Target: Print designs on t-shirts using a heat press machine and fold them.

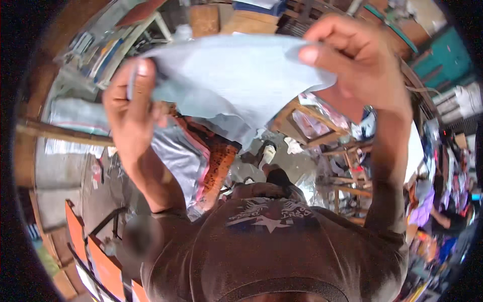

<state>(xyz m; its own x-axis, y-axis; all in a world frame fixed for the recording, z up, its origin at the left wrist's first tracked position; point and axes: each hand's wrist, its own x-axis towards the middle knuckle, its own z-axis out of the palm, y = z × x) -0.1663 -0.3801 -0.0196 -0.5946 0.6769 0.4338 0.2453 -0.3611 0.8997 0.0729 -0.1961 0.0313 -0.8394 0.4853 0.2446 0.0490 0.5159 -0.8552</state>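
I hold up a pale grey-white sheet (231,70), thin and creased, stretched between both hands, with its lower part hanging in folds. My left hand (133,103) pinches its left corner, thumb on top. My right hand (357,70) grips the right end, thumb over the near face and fingers curled at the top edge. Below the sheet, to the left, a silvery cloth (176,166) with a pink edge lies beside an orange-brown speckled piece (219,176). My foot (269,153) shows on the grey floor below.
A wooden rail (70,131) runs across the left. Orange-backed chairs (100,261) are at lower left, wooden frames (352,191) at right. A co-worker in purple and black (443,211) is among clutter at far right. Cardboard pieces (241,22) are at the top.
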